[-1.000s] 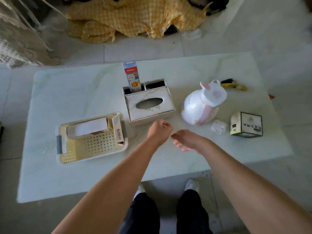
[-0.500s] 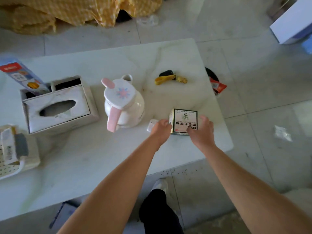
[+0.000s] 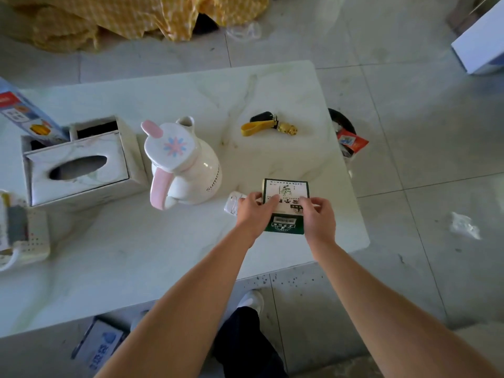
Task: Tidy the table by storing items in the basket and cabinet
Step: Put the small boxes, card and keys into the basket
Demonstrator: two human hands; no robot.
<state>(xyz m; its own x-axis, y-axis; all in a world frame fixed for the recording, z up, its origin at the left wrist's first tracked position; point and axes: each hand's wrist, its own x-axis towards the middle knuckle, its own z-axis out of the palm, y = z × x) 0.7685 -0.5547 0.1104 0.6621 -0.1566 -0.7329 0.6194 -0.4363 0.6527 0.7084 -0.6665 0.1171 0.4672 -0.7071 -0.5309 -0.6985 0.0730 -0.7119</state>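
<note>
Hands are gripping a green-and-white printed cardboard box (image 3: 285, 203) from both sides in the head view: the left hand (image 3: 252, 214) is pressing its fingers onto the box's left edge and top face, while the right hand (image 3: 319, 218) is clamping the right edge, thumb lying across the printed top. The box is sitting near the right front corner of the white marble-patterned table (image 3: 169, 252); whether it is resting on the surface or raised slightly off it is not clear. Just left of the box, partly hidden behind the left hand, a small white plastic object (image 3: 233, 204) is lying on the tabletop. Farther left, a white ceramic jug with a pink handle and a flower-printed lid (image 3: 182, 167) is standing upright, and beside it a white marble-look tissue box holder (image 3: 79, 165) is sitting with a blue carton (image 3: 30, 115) leaning out of its rear compartment. At the far left edge, a cream perforated plastic basket (image 3: 30, 241) is showing only partly. Toward the table's back right, a yellow strap with a black fob and gold charm (image 3: 268, 125) is lying well apart from the box. Crumpled yellow checked fabric (image 3: 122, 17) is lying on the tiled floor beyond the table.
</note>
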